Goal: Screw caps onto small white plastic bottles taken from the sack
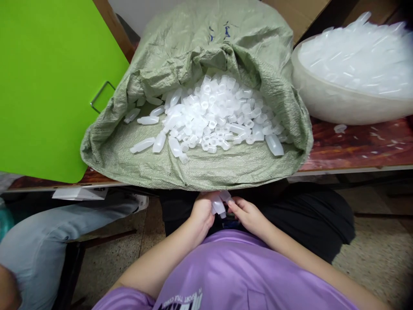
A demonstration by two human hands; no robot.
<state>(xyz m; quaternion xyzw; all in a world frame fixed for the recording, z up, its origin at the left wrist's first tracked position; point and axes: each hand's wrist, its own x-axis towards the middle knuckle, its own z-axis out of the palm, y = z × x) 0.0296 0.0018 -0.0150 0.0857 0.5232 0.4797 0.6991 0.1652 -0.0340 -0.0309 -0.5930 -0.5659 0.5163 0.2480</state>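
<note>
My left hand (204, 211) is closed around a few translucent white plastic bottles (218, 206), held low in front of my lap just below the table edge. My right hand (247, 213) pinches at the right side of the same bunch, its thumb and fingertips against one piece. Which piece each fingertip grips is partly hidden. Above my hands, a green woven sack (155, 168) lies open toward me on the table. Inside it is a heap of small white plastic rings and caps (209, 116), with several small bottles (147, 120) scattered at the left.
A large translucent bowl (348, 107) heaped with white plastic pieces stands at the right. One loose ring (340, 128) lies beside it on the red-brown table (361, 150). A bright green board (48, 86) with a wire handle is at the left. Another person's jeans-clad leg (48, 241) is at lower left.
</note>
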